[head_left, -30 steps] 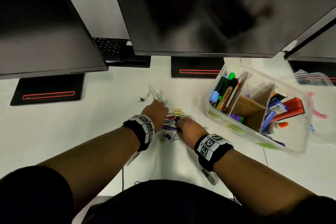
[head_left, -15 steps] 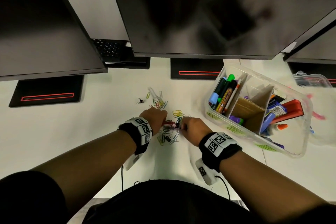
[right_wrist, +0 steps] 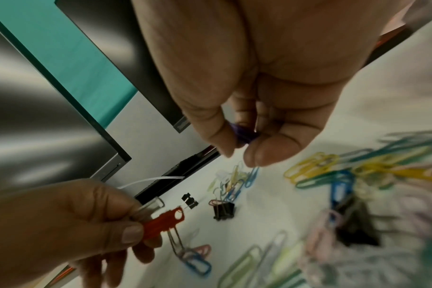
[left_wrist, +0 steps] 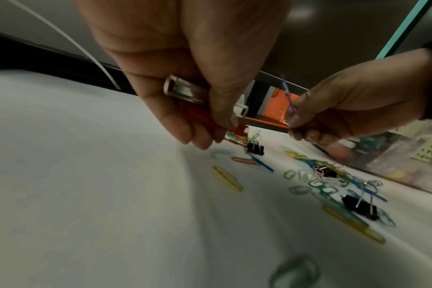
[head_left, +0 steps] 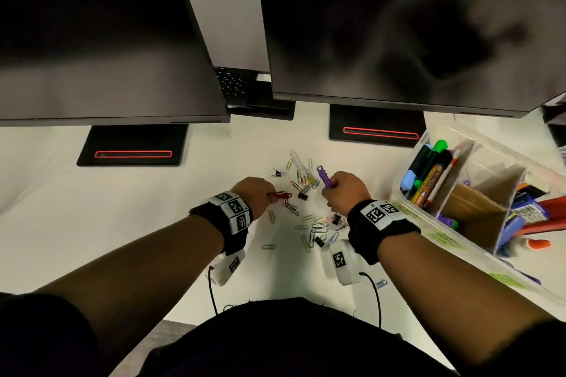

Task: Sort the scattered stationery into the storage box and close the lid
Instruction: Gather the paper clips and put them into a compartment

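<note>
Both hands lifted just above the paper-clip pile [head_left: 309, 223], the landmark here, w/ one item each. Left hand [head_left: 254, 196], at the pile's left edge, pinches a red flat tool [right_wrist: 164, 222] between thumb & fingertips, metal part tucked under the fingers; a paper clip dangles off its end, probably snagged. Right hand [head_left: 346, 193], over the pile's far-right side, has fingers curled round a purple tool [head_left: 324, 176], tip up, likely so it carries clear of the clips. Storage box [head_left: 435, 234] sits right of the pile, lid off, dividers w/ markers inside; most clips & black binder clips [right_wrist: 223, 210] not yet sorted.
</note>
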